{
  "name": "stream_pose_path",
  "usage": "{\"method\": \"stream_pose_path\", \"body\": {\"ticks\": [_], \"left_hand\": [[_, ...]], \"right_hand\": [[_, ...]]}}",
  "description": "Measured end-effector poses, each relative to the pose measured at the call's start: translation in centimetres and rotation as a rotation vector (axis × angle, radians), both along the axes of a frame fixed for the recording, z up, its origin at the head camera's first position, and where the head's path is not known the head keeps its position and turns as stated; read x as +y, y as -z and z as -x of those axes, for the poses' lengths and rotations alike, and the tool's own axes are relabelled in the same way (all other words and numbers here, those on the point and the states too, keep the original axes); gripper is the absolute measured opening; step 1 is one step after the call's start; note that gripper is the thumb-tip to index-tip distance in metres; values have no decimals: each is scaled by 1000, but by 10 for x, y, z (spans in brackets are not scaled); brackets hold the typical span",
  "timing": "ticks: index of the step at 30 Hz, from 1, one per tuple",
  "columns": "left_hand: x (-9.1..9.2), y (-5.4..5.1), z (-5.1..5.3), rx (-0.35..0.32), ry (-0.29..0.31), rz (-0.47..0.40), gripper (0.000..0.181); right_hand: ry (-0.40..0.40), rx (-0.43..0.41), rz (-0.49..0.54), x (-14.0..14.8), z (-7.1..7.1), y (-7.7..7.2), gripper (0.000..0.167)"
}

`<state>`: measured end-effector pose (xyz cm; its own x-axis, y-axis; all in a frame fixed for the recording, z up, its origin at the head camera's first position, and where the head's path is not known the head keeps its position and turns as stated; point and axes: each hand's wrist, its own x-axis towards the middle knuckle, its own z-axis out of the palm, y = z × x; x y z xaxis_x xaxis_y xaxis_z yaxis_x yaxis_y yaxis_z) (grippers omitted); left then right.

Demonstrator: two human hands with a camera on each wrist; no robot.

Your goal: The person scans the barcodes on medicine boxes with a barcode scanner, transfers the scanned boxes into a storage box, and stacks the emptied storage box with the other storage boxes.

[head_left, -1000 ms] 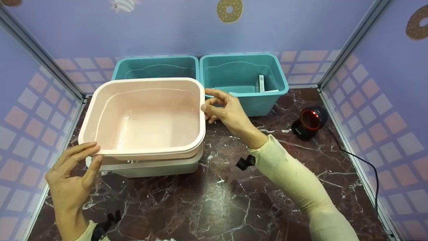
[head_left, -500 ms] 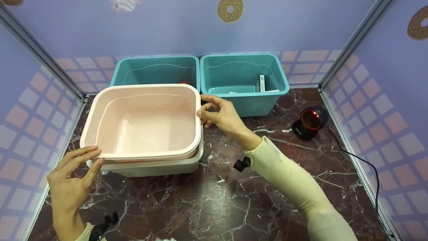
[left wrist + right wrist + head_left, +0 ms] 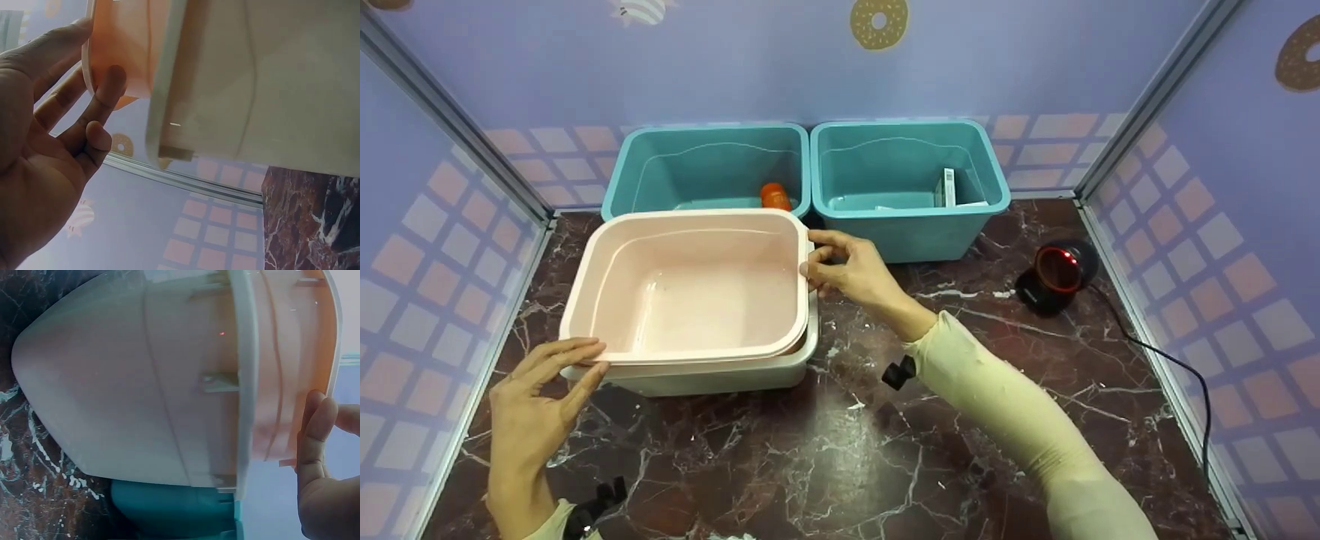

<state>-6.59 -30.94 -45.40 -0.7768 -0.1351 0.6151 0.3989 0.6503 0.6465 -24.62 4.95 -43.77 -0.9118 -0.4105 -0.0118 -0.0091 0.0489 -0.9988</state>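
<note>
A pale pink plastic bin point(image 3: 697, 300) sits tilted, partly inside a white bin point(image 3: 709, 380) of similar shape. In the right wrist view the pink bin point(image 3: 281, 371) stands proud of the white bin's rim point(image 3: 246, 382). My left hand point(image 3: 534, 401) pinches the pink rim at its front left corner, thumb below and fingers on top. At the right side my right hand point(image 3: 859, 274) grips the same rim between thumb and fingers. In the left wrist view the white bin's outer wall point(image 3: 281, 84) fills the right half. The inside of the white bin is hidden.
Two teal bins stand along the back wall. An orange bottle-like item point(image 3: 775, 197) lies in the left teal bin point(image 3: 675, 161); small white boxes point(image 3: 947, 187) are in the right teal bin point(image 3: 907, 232). A black scanner point(image 3: 1056, 274) glows red at right, its cable running along the side wall.
Both hands have brought the pink bin toward the person and down, deeper into the white bin. The orange item in the left teal bin has come into view.
</note>
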Motion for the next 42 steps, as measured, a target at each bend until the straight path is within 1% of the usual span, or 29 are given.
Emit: {"method": "stream_pose_path", "body": {"ticks": [2, 4, 7, 9, 12, 14, 17, 19, 23, 26, 33, 38, 42], "left_hand": [[-3, 3, 0, -40, -2, 19, 33], [-5, 6, 1, -62, -6, 47, 34], [-6, 8, 2, -78, -15, 74, 35], [-6, 10, 2, -75, -18, 88, 36], [-7, 12, 3, -95, -22, 96, 36], [-8, 14, 3, -98, -18, 102, 37], [-8, 13, 4, -103, -12, 120, 36], [-7, 12, 3, -123, -10, 127, 35], [-5, 9, 3, -200, -48, 157, 28], [-3, 8, 3, -228, -72, 172, 24], [-3, 8, 4, -229, -71, 171, 24], [-2, 8, 3, -214, -74, 172, 24], [-1, 8, 3, -207, -76, 189, 22]], "right_hand": [[0, -1, -13, 0, 0, 4, 57], [-1, -3, -24, 0, 1, 6, 57], [-4, -13, -29, 0, 2, 9, 57], [-6, -14, -34, 0, 3, 10, 56], [-10, -11, -44, 0, 4, 11, 55], [-15, -5, -65, 0, 5, 13, 55], [-21, -2, -99, 0, 6, 17, 55], [-23, 0, -122, 0, 6, 18, 55], [-33, 26, -156, 0, 7, 18, 54], [-36, 61, -187, -1, 8, 18, 52], [13, 119, -263, -2, 8, 18, 52], [30, 170, -321, -1, 7, 19, 51], [42, 188, -318, 2, 7, 22, 46]]}}
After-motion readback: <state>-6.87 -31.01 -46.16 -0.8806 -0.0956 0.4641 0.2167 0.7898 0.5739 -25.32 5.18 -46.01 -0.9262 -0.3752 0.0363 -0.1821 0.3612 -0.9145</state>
